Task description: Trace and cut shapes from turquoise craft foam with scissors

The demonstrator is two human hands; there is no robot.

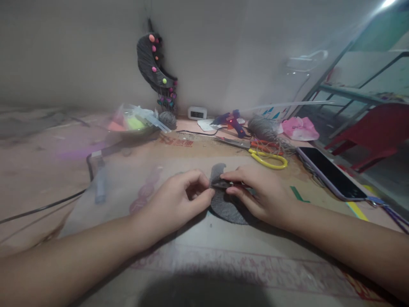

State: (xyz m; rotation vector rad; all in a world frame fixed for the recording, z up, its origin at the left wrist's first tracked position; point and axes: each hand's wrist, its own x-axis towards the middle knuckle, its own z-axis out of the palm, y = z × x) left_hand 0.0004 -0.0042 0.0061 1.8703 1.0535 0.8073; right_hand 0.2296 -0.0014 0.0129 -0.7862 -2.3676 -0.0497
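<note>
The grey ribbed piece point(231, 209) lies on the pale sheet point(191, 236), between your hands. Your left hand point(177, 197) pinches its left edge, thumb and forefinger pressed close; your right hand point(266, 194) pinches near its inner edge, where a caught strand cannot be made out. A slackened left pinch could let the piece turn. Beyond, loose grey yarn point(263, 128) lies beside the scissors point(253, 152) and glue gun point(235, 123); if pulled, it could snag on either.
</note>
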